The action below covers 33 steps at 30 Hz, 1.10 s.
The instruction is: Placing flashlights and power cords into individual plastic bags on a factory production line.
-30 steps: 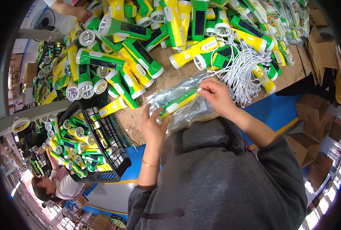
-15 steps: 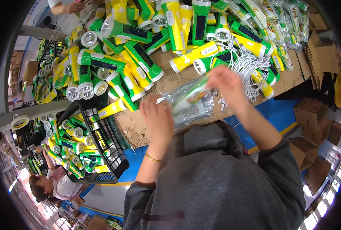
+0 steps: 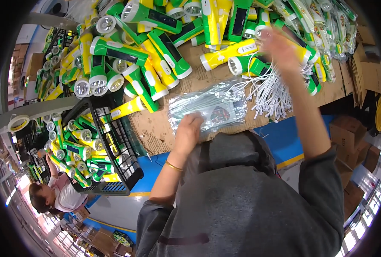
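Observation:
A stack of clear plastic bags [image 3: 179, 107] lies flat on the cardboard-covered bench in front of me, with a dark printed patch showing through at its right. My left hand [image 3: 188, 131] rests on the stack's near edge, its fingers pressed together on the plastic bag. My right hand [image 3: 281, 53] is raised at the right, over the flashlights and above a bundle of white charging cables [image 3: 272, 96]. Motion smears its fingers, so any hold is unclear. A yellow flashlight [image 3: 229, 54] and a green flashlight [image 3: 252, 65] lie to its left.
Green and yellow flashlights [image 3: 169, 51] are heaped along the bench's far side. Bagged flashlights [image 3: 323, 32] are piled at the far right. A black crate [image 3: 120, 171] full of flashlights stands at the left, near a tape roll [image 3: 18, 123]. Cardboard boxes [image 3: 348, 132] stand at right; another person [image 3: 64, 197] is lower left.
My right hand has moved up and right, away from the bags. The green-and-white packet between my hands is gone from there. My left hand has come down onto the bag stack.

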Motion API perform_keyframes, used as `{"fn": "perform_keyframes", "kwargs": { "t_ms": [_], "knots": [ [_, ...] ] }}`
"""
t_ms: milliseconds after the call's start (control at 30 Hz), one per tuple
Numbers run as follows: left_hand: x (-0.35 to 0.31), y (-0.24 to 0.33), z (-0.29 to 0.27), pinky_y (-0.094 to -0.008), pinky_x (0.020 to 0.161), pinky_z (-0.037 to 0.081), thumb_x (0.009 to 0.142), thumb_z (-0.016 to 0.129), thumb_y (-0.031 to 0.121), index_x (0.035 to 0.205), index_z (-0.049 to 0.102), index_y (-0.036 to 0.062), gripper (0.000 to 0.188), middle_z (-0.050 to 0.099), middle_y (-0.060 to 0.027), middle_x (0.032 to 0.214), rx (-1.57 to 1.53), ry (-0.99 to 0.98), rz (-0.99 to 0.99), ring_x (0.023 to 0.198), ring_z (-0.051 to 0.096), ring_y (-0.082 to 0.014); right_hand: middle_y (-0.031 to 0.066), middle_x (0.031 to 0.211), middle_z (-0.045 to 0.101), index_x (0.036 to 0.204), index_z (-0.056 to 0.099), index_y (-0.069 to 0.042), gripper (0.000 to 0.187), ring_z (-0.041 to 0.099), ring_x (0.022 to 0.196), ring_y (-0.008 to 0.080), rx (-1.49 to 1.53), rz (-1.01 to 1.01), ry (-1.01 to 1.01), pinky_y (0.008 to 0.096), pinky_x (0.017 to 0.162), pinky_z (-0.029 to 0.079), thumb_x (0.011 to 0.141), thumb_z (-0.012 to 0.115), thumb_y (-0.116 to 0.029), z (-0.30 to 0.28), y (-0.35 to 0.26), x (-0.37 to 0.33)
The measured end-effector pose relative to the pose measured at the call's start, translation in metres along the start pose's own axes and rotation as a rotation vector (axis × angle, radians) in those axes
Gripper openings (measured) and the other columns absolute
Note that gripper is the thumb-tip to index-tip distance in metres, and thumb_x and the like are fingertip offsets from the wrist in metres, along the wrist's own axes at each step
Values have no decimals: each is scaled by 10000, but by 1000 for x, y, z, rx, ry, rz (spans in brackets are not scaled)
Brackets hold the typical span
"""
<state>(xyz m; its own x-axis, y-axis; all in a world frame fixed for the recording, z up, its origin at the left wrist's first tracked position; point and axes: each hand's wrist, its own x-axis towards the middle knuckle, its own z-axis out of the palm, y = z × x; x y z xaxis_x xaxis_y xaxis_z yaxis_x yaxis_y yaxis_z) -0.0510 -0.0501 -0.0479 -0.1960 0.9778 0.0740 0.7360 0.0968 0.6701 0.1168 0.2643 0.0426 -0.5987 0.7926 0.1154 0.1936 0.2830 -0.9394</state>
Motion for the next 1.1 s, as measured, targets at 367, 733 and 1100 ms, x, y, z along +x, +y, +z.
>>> {"fn": "perform_keyframes", "kwargs": {
  "t_ms": [367,733,1100],
  "knots": [
    [-2,17,-6,-389,899,484,770,659,40,1020,629,4,255,614,-150,1130,40,-62,70,1043,588,-345,78,965,610,893,616,-79,206,589,971,282,-367,-421,-743,411,812,475,735,699,-183,105,36,-122],
    [4,16,-3,-353,838,503,731,721,21,789,655,17,88,660,-119,1066,-295,-91,-268,983,633,-306,58,852,605,833,609,-114,73,613,867,257,-596,-480,-852,403,733,493,788,611,-173,127,27,-119],
    [40,57,-11,-345,842,498,800,691,45,1014,661,-2,221,663,-144,1121,-356,0,-157,1014,644,-299,89,677,614,912,629,-96,132,625,587,253,-613,-377,-379,373,525,500,828,683,-181,56,-9,-106]
  ]
}}
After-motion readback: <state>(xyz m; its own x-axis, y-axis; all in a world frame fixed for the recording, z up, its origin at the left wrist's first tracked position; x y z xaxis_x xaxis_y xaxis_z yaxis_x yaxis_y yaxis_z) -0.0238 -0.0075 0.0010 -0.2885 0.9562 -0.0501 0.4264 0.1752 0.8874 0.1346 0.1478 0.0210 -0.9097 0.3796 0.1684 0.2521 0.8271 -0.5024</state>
